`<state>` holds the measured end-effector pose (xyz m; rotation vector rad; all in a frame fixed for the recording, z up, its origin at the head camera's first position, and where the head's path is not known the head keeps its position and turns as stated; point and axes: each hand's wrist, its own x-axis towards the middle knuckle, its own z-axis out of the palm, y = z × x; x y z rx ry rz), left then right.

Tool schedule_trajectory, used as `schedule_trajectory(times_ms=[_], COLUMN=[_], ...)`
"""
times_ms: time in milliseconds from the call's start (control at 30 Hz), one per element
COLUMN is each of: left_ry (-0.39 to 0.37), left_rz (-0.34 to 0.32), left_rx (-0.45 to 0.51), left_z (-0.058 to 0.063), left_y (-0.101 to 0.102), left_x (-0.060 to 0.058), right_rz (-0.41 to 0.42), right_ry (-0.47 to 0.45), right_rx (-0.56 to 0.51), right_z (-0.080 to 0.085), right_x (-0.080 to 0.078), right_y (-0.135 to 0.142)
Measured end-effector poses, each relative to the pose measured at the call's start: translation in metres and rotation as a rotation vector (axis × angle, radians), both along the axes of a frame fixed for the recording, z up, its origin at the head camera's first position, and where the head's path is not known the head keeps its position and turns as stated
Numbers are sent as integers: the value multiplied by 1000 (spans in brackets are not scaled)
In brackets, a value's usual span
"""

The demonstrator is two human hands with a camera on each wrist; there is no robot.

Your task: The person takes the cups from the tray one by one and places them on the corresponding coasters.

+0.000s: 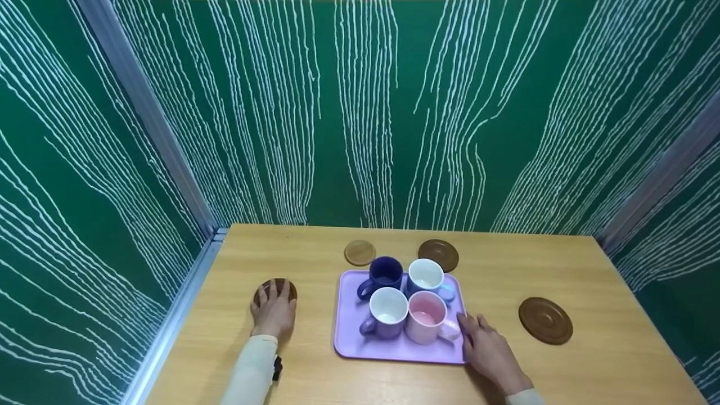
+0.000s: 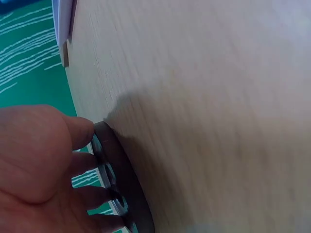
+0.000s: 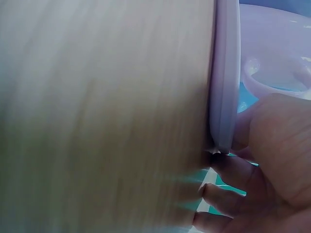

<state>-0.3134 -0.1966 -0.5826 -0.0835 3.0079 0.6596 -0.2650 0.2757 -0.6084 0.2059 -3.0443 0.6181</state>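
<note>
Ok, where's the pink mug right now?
In the head view, the pink mug stands at the near right of the lilac tray, between the white-lined purple mug and the right hand.

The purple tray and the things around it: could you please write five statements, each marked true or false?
1. Four mugs stand on the purple tray. True.
2. The left grip touches the pale disc. False: it touches a dark brown disc.
3. The right grip holds the tray's right edge. True.
4. The pink mug lies upside down. False: it stands upright, opening upward.
5. Another brown disc lies right of the tray, touched by neither grip. True.
</note>
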Motion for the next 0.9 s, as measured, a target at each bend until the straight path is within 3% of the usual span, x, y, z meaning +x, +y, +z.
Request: schedule_trajectory(times_ms=[300,900], left_ry=[-35,-29], left_rz=[6,-20], left_rx=[26,8], left_z=[-2,-7], left_y=[10,20], left_x=[-27,-60], right_rz=[18,-10], right_ry=[59,-56], right_rx=[4,27], right_z=[2,2], right_x=[2,0], right_y=[1,-6])
